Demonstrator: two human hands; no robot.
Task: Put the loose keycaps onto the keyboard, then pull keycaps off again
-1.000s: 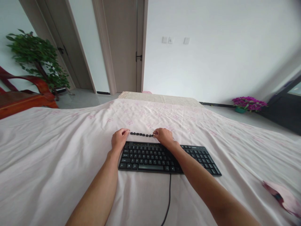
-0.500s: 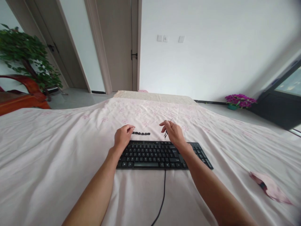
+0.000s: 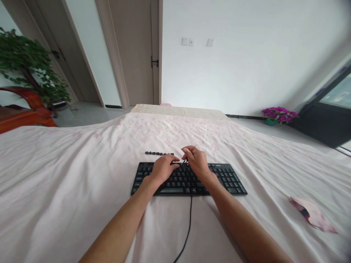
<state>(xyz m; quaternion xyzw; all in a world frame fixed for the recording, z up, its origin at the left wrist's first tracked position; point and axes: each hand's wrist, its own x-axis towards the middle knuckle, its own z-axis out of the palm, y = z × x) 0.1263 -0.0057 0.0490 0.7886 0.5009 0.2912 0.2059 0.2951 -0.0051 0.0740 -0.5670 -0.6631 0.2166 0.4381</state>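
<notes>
- Just now both hands have come together over the keyboard point(image 3: 227, 179), which lies flat on the cloth point(image 3: 82, 190) before the person, its cable point(image 3: 189, 223) trailing back toward the body. Half a second ago the left hand was at one end of a row of small black pieces, and the right was raised farther to the right, past the keys.
- That shift suggests the work has passed from the loose row to the keyboard's upper rows.
- Left hand point(image 3: 163, 168): partly open, thumb and forefinger parted and pointing right, over the upper keys. Whether the fingertips touch a key cannot be told, and nothing shows between them.
- Right hand point(image 3: 197, 160): closed in a pinch on a slender tool point(image 3: 184, 162), which slants down toward the keyboard's back edge, close to the left fingertips. Its tip is too small to place, so contact with a key is uncertain.
- Beyond the keyboard, the row of small black pieces point(image 3: 157, 153), apparently keycaps, runs along the cloth, partly uncovered now that the left hand has moved off; that hand stands in front of its right end.
- Farthest off are a door point(image 3: 131, 54) and a pot of purple flowers point(image 3: 279, 114) on the floor.
</notes>
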